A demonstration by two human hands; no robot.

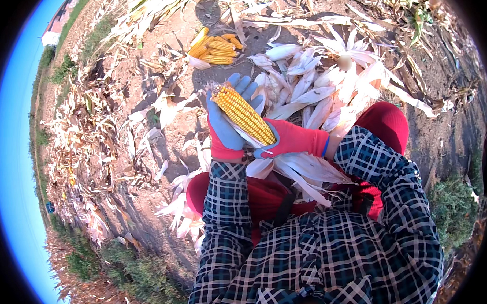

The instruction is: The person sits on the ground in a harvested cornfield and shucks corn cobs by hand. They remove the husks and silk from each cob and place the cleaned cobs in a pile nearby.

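An ear of yellow corn (pixel 244 115) with bare kernels lies slanted across both gloved hands. My left hand (pixel 228 125), in a red and grey-blue glove, is under the ear's silk end, palm up with the fingers extended behind it. My right hand (pixel 286 138), in a matching glove, grips the base, where pale husk (pixel 307 168) is folded back and hangs over my lap. Beyond my left hand, several husked ears (pixel 219 50) are piled on the soil. Several ears still in dry husks (pixel 306 90) are heaped beyond my right hand.
Loose husks (pixel 183 206) lie by my left knee. Dry stalks and leaves (pixel 164 8) are spread at the top, with more leaf litter (pixel 95 147) on the left. My red-clad knees (pixel 385 122) flank the work area. Green weeds (pixel 452 211) grow at the right.
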